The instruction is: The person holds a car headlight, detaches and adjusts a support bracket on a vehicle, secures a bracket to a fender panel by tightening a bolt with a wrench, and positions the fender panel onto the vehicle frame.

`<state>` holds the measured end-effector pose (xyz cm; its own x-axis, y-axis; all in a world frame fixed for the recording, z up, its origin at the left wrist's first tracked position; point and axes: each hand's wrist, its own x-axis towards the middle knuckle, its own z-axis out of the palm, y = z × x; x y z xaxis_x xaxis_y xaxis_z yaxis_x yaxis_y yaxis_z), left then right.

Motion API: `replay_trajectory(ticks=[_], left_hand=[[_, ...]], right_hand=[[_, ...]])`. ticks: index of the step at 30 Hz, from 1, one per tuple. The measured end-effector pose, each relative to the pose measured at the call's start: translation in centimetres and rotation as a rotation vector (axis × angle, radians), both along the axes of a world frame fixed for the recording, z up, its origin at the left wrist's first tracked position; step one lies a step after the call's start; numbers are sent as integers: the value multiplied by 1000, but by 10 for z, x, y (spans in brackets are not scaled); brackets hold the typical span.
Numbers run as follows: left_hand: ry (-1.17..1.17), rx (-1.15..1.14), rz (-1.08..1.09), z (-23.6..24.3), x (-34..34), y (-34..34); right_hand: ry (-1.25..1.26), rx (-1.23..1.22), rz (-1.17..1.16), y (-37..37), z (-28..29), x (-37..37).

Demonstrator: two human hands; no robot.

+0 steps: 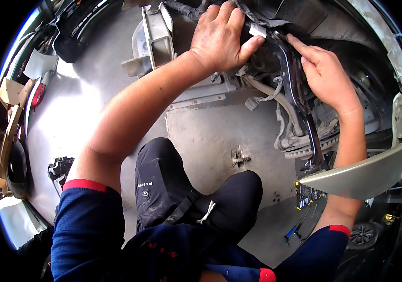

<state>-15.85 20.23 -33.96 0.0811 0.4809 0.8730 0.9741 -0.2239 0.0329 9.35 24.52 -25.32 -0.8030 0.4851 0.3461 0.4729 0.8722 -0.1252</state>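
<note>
The left hand [222, 37] curls forward, its grip hidden from me, while the right hand [328, 77], loosely open, points at the black bar [296, 89], perhaps for steadying it.

From here there's clear room between the knees [245, 183] and that dangling grey connector [252, 103]; the black bar [297, 91] blocks reaching right tho

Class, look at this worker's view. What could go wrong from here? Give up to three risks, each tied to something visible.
1. The right hand has its index fingertip at the black metal bar's upper end; a shift might pinch it.
2. A grey connector dangles beside the bar and could snag.
3. The pale curved panel crosses in front of the right forearm; its edge might scrape skin.
</note>
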Motion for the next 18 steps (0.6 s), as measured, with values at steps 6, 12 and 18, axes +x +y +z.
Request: replay_trajectory(ticks=[6, 12, 18], left_hand=[[27, 78, 39, -14, -2, 11], [-33, 33, -2, -22, 0, 11], [5, 15, 37, -24, -7, 16]], right_hand=[[74, -84, 74, 6, -4, -13], [30, -318, -2, -14, 4, -26], [-42, -384, 41, 2, 1, -32]])
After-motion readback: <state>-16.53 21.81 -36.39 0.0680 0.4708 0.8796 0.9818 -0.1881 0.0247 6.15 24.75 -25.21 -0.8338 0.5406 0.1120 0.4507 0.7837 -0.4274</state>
